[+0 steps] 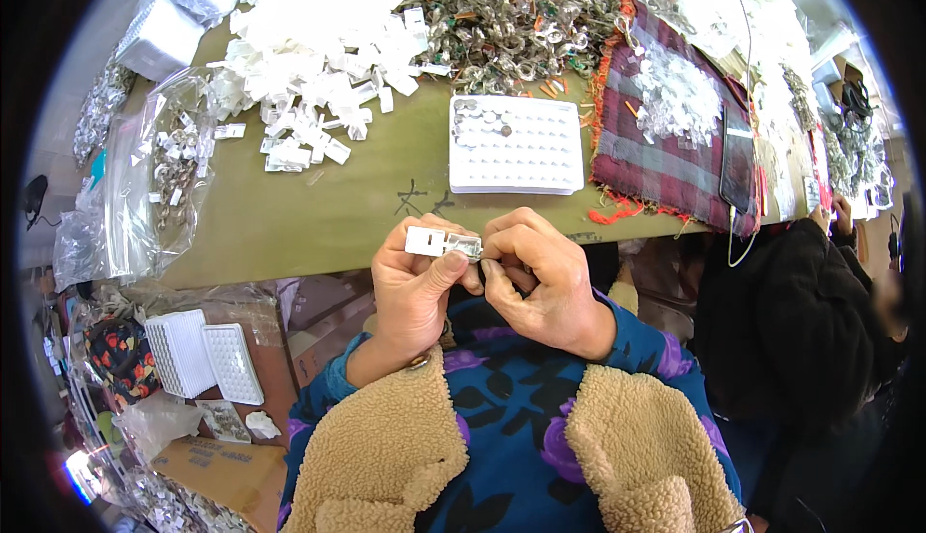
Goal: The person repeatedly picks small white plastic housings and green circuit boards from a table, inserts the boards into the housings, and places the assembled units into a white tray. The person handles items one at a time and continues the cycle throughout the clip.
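My left hand (410, 292) is closed round a small white and clear plastic piece (426, 241), held between thumb and fingers above the table's near edge. The white end points left and the clear end lies to the right, by the thumb tip. At that clear end my right hand (540, 282) pinches with thumb and forefinger, its other fingers curled in. What sits between those fingertips is too small to make out. Just beyond my hands stands a white tray (516, 184) with rows of round hollows; several small silvery discs (473, 113) lie in its far left part.
A heap of white plastic pieces (318, 70) covers the far left table, beside a heap of metallic-looking parts (502, 12). Clear bits lie on a plaid cloth (627, 147), with a phone (738, 166) and cable. A clear bag (164, 176) lies left; another person (801, 321) sits right.
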Motion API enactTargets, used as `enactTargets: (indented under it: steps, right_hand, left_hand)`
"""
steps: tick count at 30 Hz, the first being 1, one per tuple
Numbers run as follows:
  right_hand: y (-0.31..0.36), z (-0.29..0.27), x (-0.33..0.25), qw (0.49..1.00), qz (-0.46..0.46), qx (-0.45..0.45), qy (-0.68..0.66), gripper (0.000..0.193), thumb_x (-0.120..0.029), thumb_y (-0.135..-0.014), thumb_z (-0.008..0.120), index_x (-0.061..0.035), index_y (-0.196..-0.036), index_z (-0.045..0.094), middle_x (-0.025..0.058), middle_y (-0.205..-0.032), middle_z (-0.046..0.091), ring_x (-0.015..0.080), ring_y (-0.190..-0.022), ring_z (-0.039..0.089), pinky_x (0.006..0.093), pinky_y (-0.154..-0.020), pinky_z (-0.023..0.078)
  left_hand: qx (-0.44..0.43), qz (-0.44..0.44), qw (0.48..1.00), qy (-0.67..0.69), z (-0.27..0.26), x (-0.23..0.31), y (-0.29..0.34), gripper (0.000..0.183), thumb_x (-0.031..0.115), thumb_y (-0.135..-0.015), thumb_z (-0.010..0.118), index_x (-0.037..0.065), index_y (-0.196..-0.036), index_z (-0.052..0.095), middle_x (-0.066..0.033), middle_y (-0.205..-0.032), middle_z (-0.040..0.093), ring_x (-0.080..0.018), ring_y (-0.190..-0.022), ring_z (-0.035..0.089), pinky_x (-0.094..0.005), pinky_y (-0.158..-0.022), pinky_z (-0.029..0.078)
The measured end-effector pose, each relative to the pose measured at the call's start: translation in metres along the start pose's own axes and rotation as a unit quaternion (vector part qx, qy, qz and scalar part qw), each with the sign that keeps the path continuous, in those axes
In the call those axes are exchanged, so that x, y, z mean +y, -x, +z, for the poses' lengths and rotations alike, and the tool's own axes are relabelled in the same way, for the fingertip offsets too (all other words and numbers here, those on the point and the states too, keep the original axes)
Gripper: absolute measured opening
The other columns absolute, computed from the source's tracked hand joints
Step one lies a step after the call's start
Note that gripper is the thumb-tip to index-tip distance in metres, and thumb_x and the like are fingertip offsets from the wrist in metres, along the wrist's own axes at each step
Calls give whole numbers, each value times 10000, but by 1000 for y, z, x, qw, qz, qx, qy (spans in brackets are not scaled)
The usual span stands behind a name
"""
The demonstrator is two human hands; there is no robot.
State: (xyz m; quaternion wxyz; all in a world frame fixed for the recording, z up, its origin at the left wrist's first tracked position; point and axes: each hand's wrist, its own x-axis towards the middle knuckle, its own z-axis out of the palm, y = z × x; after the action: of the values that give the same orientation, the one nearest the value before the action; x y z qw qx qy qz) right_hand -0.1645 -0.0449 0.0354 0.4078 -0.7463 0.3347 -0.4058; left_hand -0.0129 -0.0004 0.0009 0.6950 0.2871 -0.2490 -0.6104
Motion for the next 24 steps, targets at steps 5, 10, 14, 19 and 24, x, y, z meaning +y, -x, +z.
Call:
enactTargets:
  steps: [5,10,14,19,24]
  right_hand:
    - [-2,5,2,991,-104,47,75,155,95,-762,680,4,-862,603,98,-894,597,135,-572,514,248,-501,427]
    - [3,3,1,998,-40,13,54,127,60,-802,668,7,-885,589,123,-865,589,240,-657,578,312,-568,484]
    - [7,-1,-1,971,176,-35,-160,70,21,-857,660,19,-872,591,61,-795,610,102,-593,501,267,-523,428]
    - [8,-4,-2,937,268,-55,-215,77,-17,-872,684,18,-910,627,56,-797,636,109,-667,589,274,-588,474]
    - [-1,-7,-2,999,-36,24,25,156,47,-782,702,-7,-910,632,129,-864,636,288,-778,631,345,-680,505]
  left_hand:
    - [8,15,999,-46,-1,1,2,157,-5,-881,708,-24,-961,575,-131,-958,636,-161,-720,638,-288,-630,565]
    - [9,42,997,-61,0,1,5,174,-24,-863,721,-27,-953,573,-130,-970,636,-169,-737,652,-286,-644,573]
    - [-12,71,996,-59,2,1,7,167,19,-887,708,-34,-981,581,-146,-973,651,-179,-717,664,-286,-621,576]
    - [-40,-96,991,86,-8,6,7,284,161,-964,638,-46,-1154,598,-199,-982,682,-194,-688,684,-288,-564,585]
    - [27,-109,994,4,-9,3,10,222,101,-967,619,-56,-1124,634,-164,-921,698,-193,-720,697,-285,-634,600]
